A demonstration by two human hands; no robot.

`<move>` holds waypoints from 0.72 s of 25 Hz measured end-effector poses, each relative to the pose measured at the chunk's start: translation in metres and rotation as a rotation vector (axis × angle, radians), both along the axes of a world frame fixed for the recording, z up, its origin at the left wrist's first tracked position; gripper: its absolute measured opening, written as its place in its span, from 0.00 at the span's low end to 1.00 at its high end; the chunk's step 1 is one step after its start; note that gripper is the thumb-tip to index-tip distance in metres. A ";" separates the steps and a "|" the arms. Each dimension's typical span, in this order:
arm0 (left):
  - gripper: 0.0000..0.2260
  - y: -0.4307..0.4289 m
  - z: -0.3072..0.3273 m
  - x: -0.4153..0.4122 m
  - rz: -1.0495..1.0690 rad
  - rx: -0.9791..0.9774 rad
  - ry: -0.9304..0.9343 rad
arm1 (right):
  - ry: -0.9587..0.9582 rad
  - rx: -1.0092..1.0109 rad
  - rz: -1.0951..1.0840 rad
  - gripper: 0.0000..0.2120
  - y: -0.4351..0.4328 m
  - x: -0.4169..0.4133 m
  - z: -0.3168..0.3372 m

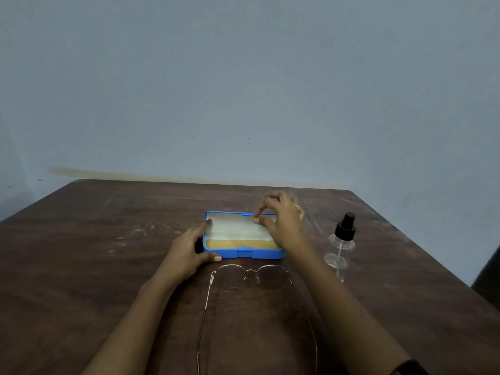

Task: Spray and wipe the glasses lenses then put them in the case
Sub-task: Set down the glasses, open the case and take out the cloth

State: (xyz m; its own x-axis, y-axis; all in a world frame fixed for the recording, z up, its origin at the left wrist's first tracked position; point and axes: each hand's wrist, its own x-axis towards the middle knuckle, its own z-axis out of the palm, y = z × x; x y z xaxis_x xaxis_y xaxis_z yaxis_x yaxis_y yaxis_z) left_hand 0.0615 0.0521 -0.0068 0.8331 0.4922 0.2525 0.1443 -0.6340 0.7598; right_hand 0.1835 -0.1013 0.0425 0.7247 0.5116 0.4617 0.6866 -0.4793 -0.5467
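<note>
Between both forearms, nearest, the glasses [234, 277] lie unfolded and untouched. Just beyond, the left hand [189, 247] clasps the left end of the open blue case [243, 254]. The spray bottle [342, 239] stands right of the right hand [284, 220], which pinches a pale cloth [235, 227] (or lining, unclear) near the far rim. Lift slowly by that corner, case braced.

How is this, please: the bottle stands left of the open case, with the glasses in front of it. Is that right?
Not quite: the head view shows the bottle right of the open case, not left; the glasses do lie in front of it.
</note>
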 end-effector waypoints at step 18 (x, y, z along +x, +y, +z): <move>0.38 0.002 0.000 0.003 0.010 0.018 0.045 | -0.013 -0.428 -0.268 0.10 -0.010 0.007 -0.019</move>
